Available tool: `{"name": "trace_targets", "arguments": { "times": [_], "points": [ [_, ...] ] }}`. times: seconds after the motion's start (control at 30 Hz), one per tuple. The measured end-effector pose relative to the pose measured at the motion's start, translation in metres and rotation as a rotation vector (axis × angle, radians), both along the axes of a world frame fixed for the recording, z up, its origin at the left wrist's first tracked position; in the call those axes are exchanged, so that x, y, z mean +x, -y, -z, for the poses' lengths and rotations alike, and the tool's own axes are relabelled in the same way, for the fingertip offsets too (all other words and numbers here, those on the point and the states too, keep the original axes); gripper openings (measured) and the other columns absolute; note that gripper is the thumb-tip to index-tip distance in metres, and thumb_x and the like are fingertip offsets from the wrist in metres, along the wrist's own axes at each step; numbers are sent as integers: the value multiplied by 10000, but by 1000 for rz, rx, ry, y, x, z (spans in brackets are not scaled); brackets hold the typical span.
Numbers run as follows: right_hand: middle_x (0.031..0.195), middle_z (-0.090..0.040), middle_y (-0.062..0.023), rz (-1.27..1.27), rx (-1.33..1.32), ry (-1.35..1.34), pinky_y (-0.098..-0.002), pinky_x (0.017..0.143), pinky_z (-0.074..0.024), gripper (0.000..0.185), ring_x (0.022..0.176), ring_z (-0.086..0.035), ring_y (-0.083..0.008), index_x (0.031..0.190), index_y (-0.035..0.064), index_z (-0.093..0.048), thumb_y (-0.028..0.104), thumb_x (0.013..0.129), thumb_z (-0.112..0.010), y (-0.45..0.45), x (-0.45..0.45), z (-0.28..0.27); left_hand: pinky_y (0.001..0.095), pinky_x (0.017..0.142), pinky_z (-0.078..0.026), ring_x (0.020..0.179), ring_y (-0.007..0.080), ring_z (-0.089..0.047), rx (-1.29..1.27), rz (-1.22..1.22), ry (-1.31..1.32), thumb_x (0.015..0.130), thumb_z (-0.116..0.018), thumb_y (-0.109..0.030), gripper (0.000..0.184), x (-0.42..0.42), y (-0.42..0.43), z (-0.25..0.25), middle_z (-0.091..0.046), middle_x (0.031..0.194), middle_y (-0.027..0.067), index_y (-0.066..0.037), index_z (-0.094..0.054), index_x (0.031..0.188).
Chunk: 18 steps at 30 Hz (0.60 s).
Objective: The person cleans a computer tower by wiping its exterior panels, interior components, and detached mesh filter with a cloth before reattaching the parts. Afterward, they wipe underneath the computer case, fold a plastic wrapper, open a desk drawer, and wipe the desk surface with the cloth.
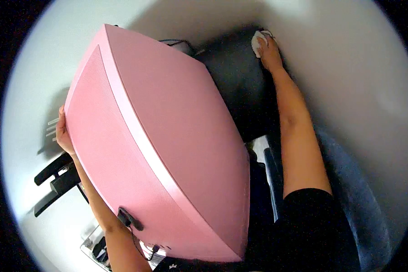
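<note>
A large pink box-like device (177, 127) with a finely ribbed panel fills the middle of the head view, tilted. My left hand (65, 136) grips its left edge, and part of the fingers is hidden behind it. Far up on the right, my right hand (270, 53) is closed on a white cloth (257, 44). That cloth is at the upper right corner of a dark surface (235, 77) behind the device. Near the device's lower end hang a black connector (129, 218) and a cable with a plug (156, 248) at small slots.
A pale wall (349, 77) rises on the right. At the left stands a black bracket-like object (61, 183). Dark cables (179, 43) run behind the device's top. Blue fabric (358, 195) lies at the lower right, and a light-edged container (93, 247) is at the lower left.
</note>
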State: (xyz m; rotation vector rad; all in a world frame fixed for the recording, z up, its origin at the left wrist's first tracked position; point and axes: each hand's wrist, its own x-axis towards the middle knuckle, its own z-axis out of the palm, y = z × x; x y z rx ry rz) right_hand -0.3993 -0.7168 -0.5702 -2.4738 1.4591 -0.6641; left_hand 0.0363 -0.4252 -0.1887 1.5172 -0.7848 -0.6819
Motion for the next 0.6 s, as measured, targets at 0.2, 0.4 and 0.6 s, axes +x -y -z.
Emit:
{"name": "trace_targets", "arguments": {
  "times": [0.2,0.4,0.6],
  "points": [
    [1326,-387,-201,-271,26,-207,-491,1066,-205,430,1248,-342,-364,1269,79,-445,169,855,-517,-3,88,-9,210,726,-490,845,114,-609,63,-15,157,944,-312,-167,380,-8,0,-6,-626,965,104,70,-561,1104],
    [1304,-419,-188,-547,334,280,-465,1079,-217,363,1277,-283,-406,1194,79,-495,173,845,-519,-142,47,-17,236,717,-521,845,134,-629,39,-15,242,937,-328,-162,381,2,2,2,-635,966,130,82,-551,1125],
    [1252,-484,-172,-287,456,241,-474,1012,-322,302,1180,-429,-375,1114,95,-554,122,814,-556,-258,-75,-43,264,803,-468,914,168,-595,17,-6,19,922,-298,-185,403,-27,16,-9,-610,1013,132,65,-531,1135]
  ]
}}
